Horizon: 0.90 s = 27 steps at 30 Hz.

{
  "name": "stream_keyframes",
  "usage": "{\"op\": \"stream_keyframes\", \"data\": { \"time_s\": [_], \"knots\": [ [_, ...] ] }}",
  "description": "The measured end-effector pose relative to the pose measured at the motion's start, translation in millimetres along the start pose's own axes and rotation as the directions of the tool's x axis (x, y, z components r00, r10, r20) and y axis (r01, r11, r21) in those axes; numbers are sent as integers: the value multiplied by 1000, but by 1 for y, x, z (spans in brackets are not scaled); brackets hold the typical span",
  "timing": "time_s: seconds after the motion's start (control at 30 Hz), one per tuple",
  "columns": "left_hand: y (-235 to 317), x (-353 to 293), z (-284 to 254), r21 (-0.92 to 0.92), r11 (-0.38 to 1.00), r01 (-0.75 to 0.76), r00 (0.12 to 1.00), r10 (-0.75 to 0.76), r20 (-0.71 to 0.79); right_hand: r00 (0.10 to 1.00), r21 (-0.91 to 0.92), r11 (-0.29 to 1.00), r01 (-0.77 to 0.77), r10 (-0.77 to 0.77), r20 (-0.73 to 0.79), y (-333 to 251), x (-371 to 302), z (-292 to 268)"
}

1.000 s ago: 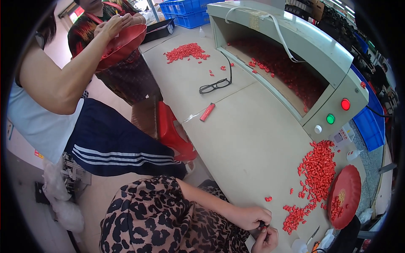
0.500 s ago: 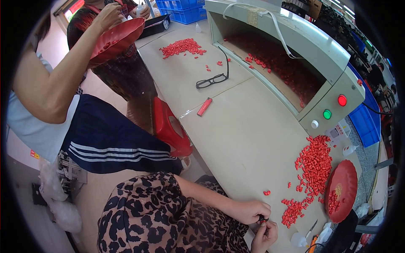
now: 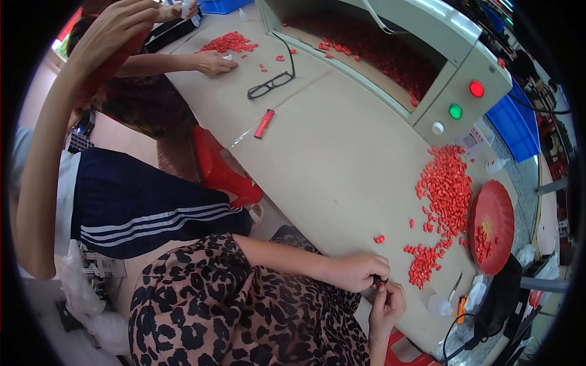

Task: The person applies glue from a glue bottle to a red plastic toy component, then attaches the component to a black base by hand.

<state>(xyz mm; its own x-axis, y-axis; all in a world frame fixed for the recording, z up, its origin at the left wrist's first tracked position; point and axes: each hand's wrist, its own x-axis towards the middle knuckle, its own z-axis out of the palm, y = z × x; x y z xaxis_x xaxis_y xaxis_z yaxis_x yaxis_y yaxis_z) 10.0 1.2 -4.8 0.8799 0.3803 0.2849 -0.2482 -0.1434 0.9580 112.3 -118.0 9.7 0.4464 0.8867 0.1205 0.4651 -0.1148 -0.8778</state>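
Note:
My left hand [image 3: 359,272] is closed in a pinch on a small black piece [image 3: 376,280] at the table's near edge. Just beside it, my right hand [image 3: 388,303] has its thumb and fingers pressed together on a small red piece [image 3: 383,287]. Fingers partly cover both pieces, and their exact kind is too small to tell. To the right lies a large heap of glossy small red pieces [image 3: 447,189], with a smaller cluster [image 3: 422,263] nearer me. A pair of the red pieces [image 3: 379,239] rests alone beyond my hands.
A red scalloped tray [image 3: 499,229] stands right. Beyond are a machine [image 3: 464,73] with lit buttons, eyeglasses [image 3: 271,85] and a red lighter [image 3: 264,124]. A knife [image 3: 455,287] and white bottle [image 3: 438,305] lie near right. A co-worker stands left; another's hand [image 3: 213,63] rests on the table.
The whole view has shifted, so the table appears higher and further left. A co-worker's hand now reaches onto the far table. The standing person's arm and red tray are raised. My hands stay together.

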Motion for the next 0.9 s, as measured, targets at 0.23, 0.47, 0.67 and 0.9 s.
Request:
{"op": "stream_keyframes", "data": {
  "time_s": [0.23, 0.47, 0.67, 0.9],
  "knots": [
    [3, 2, -1, 130, 991, -9, 1000, 9, -5, 992, -18, 994, 111, -112, -53, -5, 0, -1],
    [-3, 0, -4, 89, 994, 65, 997, -67, 26, 994, 29, 997, 67, -64, -83, 0, 4, 4],
    [6, 1, -2, -393, 898, 198, 978, -211, 11, 974, 77, 990, 121, -103, -199, 0, -4, 8],
    [9, -1, -7, -498, 835, 235, 969, -240, 55, 970, 247, 965, 92, -31, -242, 0, -7, 10]
  ]
}}
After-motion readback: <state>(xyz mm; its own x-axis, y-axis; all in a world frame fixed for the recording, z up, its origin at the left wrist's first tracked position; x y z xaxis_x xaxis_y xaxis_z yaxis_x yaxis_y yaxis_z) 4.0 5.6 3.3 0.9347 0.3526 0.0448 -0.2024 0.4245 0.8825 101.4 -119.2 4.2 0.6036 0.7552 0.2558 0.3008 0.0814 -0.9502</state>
